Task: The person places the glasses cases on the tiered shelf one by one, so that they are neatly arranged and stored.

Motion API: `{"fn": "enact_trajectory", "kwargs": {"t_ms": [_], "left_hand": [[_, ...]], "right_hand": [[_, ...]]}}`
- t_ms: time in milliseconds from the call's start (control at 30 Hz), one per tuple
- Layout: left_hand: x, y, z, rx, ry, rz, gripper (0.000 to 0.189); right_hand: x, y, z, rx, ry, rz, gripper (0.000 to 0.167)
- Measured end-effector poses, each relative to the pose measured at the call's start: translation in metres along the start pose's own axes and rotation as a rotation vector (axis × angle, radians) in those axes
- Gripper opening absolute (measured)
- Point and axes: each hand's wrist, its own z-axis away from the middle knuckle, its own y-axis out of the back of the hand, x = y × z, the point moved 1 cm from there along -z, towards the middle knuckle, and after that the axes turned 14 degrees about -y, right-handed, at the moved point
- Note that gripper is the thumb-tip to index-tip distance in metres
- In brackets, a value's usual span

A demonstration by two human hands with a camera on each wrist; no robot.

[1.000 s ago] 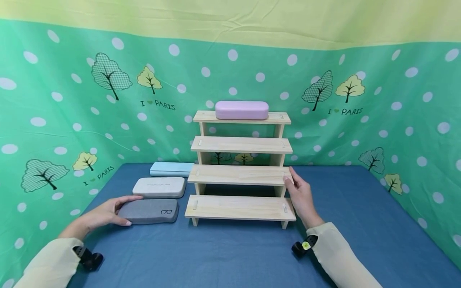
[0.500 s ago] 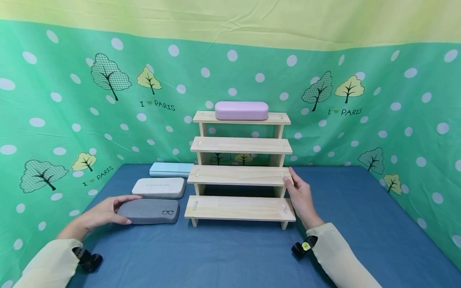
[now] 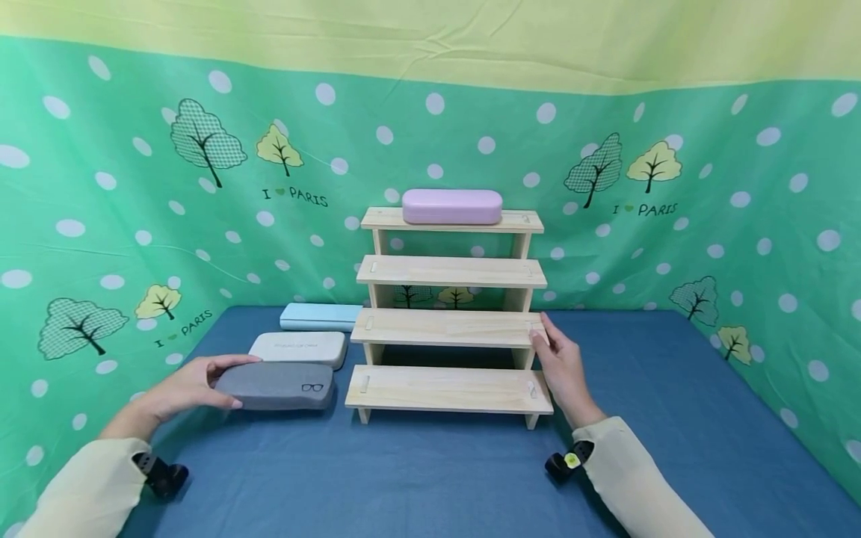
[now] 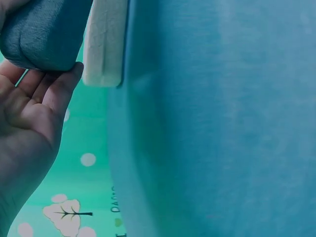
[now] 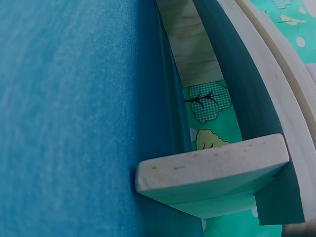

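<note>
While my left hand (image 3: 191, 388) grips the left end of the grey glasses case (image 3: 279, 386) – thumb on the near side, fingers on the far side – I see the case held just above the blue cloth (image 3: 403, 478), reaching rightward from that hand. A small glasses drawing marks its end farther from the fingers. My right hand (image 3: 563, 370) pinches the right end of the wooden stand's (image 3: 444, 388) second step from the bottom, thumb on top. The stand itself rises between both hands, and a purple case (image 3: 452, 206) sits on its top step, beyond and above them. Just past my left hand, a white case (image 3: 299, 347) lies on the cloth, its near edge hidden by the grey one; farther from that hand lies a light blue case (image 3: 319, 316) – its right end behind the stand.
</note>
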Motion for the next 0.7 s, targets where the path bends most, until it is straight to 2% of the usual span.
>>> {"fn": "enact_trajectory", "kwargs": {"t_ms": [167,367,567,700], "left_hand": [[0.008,0.007,-0.002,0.029,-0.022,-0.031,0.064],[0.018,0.017,-0.008,0.040,-0.054,0.005,0.062],[0.028,0.022,-0.016,0.027,-0.060,0.009,0.064],[0.037,0.024,-0.024,0.012,-0.099,0.010,0.063]], "right_hand": [[-0.001,0.000,0.001,-0.003,0.010,-0.008,0.056],[-0.001,0.000,0.001,0.000,0.015,0.005,0.056],[0.000,0.001,-0.001,0.011,0.013,0.014,0.057],[0.001,0.000,-0.001,0.000,0.023,-0.004,0.057]]}}
